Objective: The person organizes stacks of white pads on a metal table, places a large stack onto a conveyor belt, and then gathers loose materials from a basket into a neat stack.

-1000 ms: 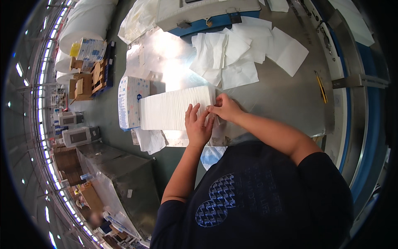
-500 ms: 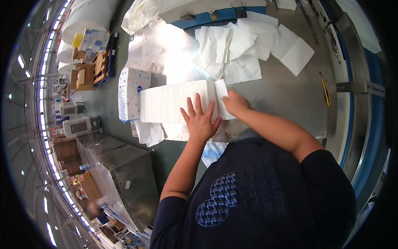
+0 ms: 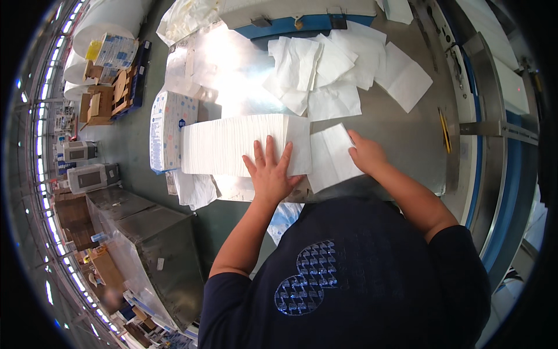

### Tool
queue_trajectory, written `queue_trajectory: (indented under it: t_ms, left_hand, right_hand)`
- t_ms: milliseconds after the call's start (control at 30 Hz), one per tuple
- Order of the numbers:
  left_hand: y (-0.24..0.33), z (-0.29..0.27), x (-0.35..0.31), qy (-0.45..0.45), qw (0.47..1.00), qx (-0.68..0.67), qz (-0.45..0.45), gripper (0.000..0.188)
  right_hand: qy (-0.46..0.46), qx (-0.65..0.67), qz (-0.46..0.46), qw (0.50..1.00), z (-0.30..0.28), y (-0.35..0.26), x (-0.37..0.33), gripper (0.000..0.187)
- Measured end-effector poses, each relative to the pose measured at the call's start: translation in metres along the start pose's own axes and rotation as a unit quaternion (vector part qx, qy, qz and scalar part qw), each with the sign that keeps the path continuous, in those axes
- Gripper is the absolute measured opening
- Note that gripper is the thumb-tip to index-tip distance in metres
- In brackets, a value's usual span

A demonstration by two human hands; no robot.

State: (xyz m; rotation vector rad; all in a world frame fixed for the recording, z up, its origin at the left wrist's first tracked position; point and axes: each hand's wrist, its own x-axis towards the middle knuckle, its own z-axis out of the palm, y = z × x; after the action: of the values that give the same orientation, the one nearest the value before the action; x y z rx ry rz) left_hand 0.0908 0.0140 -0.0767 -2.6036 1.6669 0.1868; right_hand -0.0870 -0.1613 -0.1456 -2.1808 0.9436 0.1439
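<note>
A long row of folded white paper tissues [image 3: 226,145] stands on edge on the metal table. My left hand [image 3: 271,174] rests on its right part with fingers spread, the thumb by the end face. Just right of the row, my right hand [image 3: 367,152] grips the right edge of a folded tissue [image 3: 335,156] between thumb and fingers. That tissue lies tilted on the table, its left edge close to the row's end. Against the row's left end is a printed white and blue package [image 3: 172,131].
Loose white sheets [image 3: 331,70] lie scattered behind the row. A yellow pen-like tool [image 3: 445,131] is at the table's right. A blue and grey machine housing [image 3: 302,20] borders the back. Left of me stands a metal cabinet [image 3: 145,232]; a crumpled white sheet [image 3: 195,189] hangs over the front edge.
My right hand has moved right, drawing the folded tissue away from the row's end, and more of the tissue now shows. The left hand stays spread on the row.
</note>
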Motion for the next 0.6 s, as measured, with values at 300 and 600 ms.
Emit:
queue_trajectory:
  t_ms: [300, 600]
  left_hand:
    - [-0.002, 0.004, -0.001, 0.012, 1.000, -0.011, 0.012, 0.077]
    - [-0.002, 0.006, -0.001, -0.008, 1.000, -0.002, -0.005, 0.085]
  right_hand:
    - [0.011, 0.360, 0.016, 0.933, -0.141, 0.026, 0.082, 0.023]
    - [0.327, 0.118, 0.105, 0.932, -0.278, 0.154, 0.215, 0.030]
